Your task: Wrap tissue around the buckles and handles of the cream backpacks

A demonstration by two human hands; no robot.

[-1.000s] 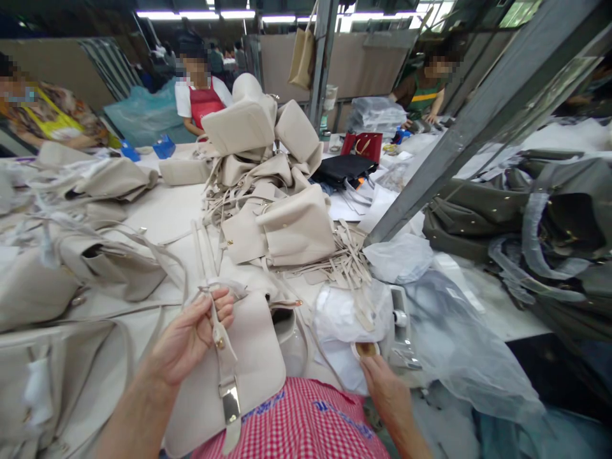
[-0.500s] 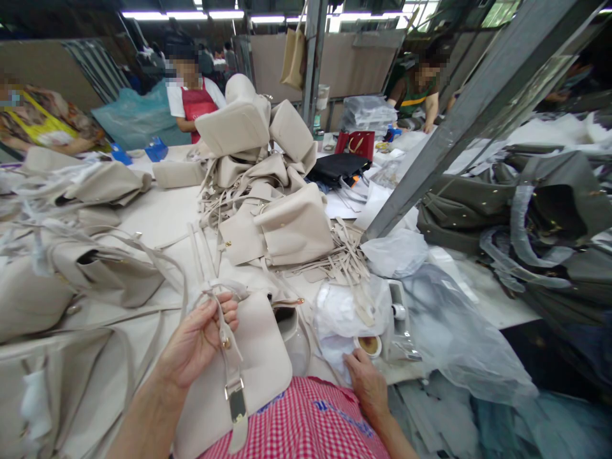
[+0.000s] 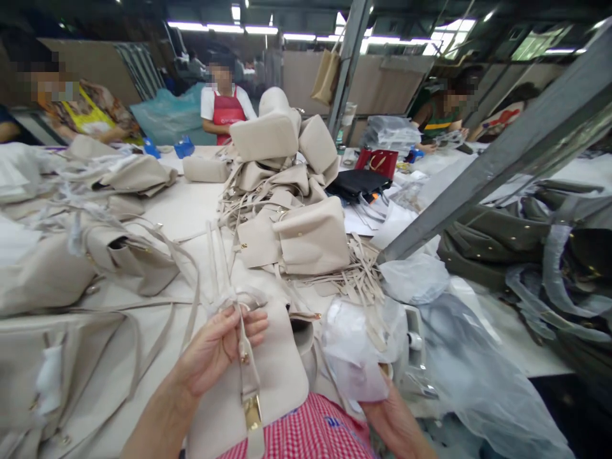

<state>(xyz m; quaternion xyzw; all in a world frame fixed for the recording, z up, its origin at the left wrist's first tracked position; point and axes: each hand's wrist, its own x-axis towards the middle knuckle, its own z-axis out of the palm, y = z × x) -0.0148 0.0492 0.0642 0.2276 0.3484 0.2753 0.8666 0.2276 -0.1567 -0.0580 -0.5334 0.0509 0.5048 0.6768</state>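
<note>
Beige strap [image 3: 249, 381], bench's [image 3: 176, 203] near edge: I observe remotely the loosely curled left hand [image 3: 215, 350] pinching it, the part-hidden right hand [image 3: 389, 417] holding a pale sheet [image 3: 366, 384]; slack pinching could let the gold plate [image 3: 252, 412] scuff the flap [image 3: 282, 373].

One head-worn camera looks forward and down, close over both hands [image 3: 216, 352]

We are in a bag workshop. Beige bags [image 3: 313, 236] crowd our bench [image 3: 184, 204], with aproned co-workers [image 3: 227, 113] and strip lights [image 3: 224, 29] beyond.
</note>
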